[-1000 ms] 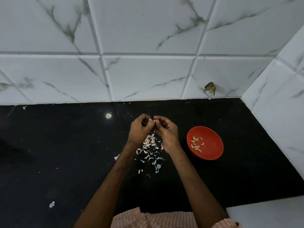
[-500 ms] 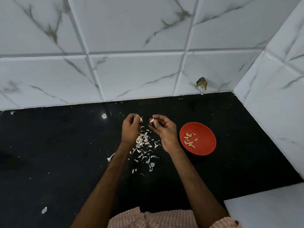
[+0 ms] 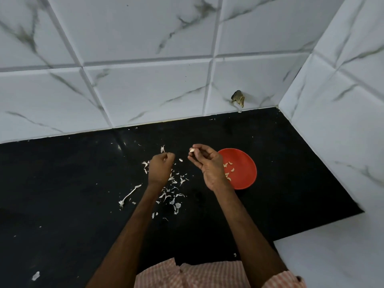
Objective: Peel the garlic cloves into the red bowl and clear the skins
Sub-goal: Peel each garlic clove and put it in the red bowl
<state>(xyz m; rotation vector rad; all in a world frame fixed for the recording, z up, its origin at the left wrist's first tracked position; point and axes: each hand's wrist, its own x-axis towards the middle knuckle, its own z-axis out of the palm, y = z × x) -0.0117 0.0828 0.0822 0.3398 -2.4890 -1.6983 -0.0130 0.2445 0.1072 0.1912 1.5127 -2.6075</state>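
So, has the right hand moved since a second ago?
Yes. The right hand, pinching a garlic clove, has shifted right off the skin pile toward the red bowl, now overlapping its left rim.

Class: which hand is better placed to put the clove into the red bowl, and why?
Right: the right hand pinches the garlic clove beside the red bowl; the left hand hovers over the skins, farther off.

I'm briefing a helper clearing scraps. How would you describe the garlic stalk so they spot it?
On the black countertop, find the white skins scattered below the left hand. Left of them lies the stalk: one long thin stick, not a flake.
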